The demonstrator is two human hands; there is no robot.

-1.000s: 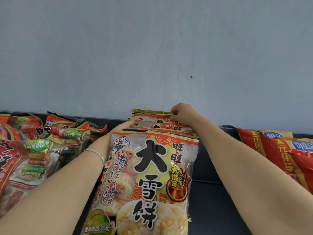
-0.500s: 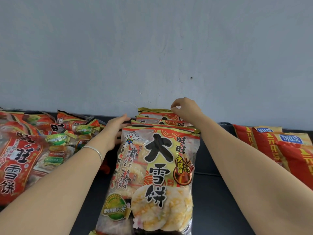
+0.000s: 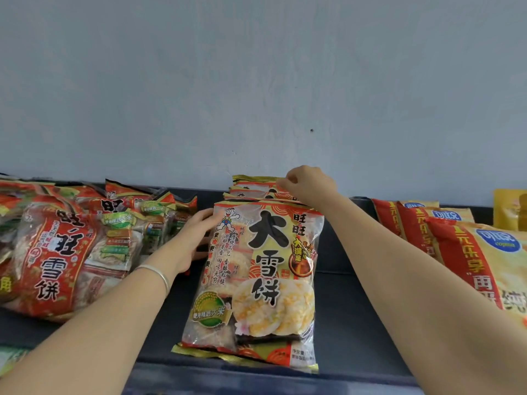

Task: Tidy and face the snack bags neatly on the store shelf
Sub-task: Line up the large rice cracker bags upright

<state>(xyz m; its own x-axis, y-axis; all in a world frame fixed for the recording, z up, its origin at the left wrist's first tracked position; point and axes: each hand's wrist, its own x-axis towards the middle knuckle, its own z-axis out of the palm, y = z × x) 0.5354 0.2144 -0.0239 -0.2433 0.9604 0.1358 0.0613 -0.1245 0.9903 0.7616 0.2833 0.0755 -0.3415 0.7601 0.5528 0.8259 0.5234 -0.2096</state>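
Observation:
A row of yellow-and-red rice cracker bags stands on the dark shelf, its front bag facing me. My left hand lies flat against the left side of this row near the top, fingers straight. My right hand pinches the top edge of a rear bag close to the wall.
A loose heap of red rice cracker bags lies to the left. Red-and-yellow snack bags stand in a row on the right. A grey wall backs the shelf. The shelf's front edge runs below the bags.
The view has dropped and pulled back, showing more of the shelf and front bag. My left hand slid from behind the bag to its left side. My right hand stays on the rear bag's top.

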